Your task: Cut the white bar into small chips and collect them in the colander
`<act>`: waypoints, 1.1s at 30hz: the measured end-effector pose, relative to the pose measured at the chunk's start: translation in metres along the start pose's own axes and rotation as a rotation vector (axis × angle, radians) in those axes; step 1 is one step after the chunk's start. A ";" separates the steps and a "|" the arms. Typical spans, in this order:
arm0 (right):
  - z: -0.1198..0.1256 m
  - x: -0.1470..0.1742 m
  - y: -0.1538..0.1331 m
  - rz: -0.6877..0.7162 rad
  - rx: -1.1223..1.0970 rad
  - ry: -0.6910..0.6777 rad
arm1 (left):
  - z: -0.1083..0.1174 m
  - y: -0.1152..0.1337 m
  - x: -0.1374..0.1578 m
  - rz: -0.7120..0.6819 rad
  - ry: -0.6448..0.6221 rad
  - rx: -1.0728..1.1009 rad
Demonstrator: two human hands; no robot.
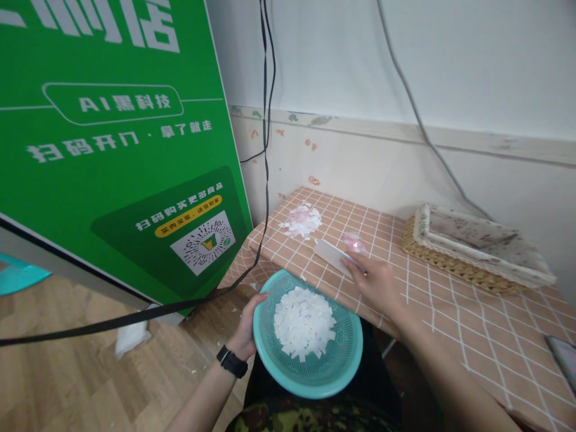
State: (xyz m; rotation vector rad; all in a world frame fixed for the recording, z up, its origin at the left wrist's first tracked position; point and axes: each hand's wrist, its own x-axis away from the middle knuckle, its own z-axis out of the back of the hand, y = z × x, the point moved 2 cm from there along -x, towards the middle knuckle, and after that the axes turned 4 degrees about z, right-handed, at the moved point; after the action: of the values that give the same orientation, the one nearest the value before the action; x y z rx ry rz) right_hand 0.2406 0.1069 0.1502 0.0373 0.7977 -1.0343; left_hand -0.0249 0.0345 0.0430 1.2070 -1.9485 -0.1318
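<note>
My left hand [245, 324] grips the left rim of a teal plastic colander [346, 354], which is held below the table's front edge, above my lap. A heap of small white paper scraps [303, 324] lies in its middle. In my right hand [373, 282] is a flat white strip [332, 257], held at a slant close over the tabletop. Left of the strip, a loose pile of white and pinkish paper scraps [302, 220] rests on the cloth. Just behind my right fingers sits a small pink and clear crumpled piece [354, 242] that I cannot identify.
A brown checked cloth [432, 300] covers the table. A lined wicker basket [477, 252] stands at the right by the wall. A black cable [266, 180] hangs across the table's left corner. A green cabinet [135, 150] rises at left. A dark flat device [560, 357] lies far right.
</note>
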 end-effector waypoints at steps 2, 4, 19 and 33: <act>-0.004 0.007 -0.008 0.054 -0.022 -0.061 | -0.001 0.002 0.000 0.007 0.001 -0.010; -0.008 0.016 -0.021 0.128 -0.063 -0.133 | -0.001 0.004 0.001 0.013 0.008 -0.016; -0.010 -0.064 0.013 -0.085 0.243 -0.143 | 0.001 0.007 -0.002 0.036 -0.026 -0.034; -0.012 -0.061 -0.006 0.024 0.171 -0.201 | 0.003 0.009 -0.002 0.059 -0.066 -0.038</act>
State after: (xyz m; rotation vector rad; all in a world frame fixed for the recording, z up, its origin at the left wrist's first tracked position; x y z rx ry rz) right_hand 0.2130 0.1540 0.1809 0.0873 0.5239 -1.0627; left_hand -0.0325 0.0399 0.0442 1.1324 -2.0282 -0.1792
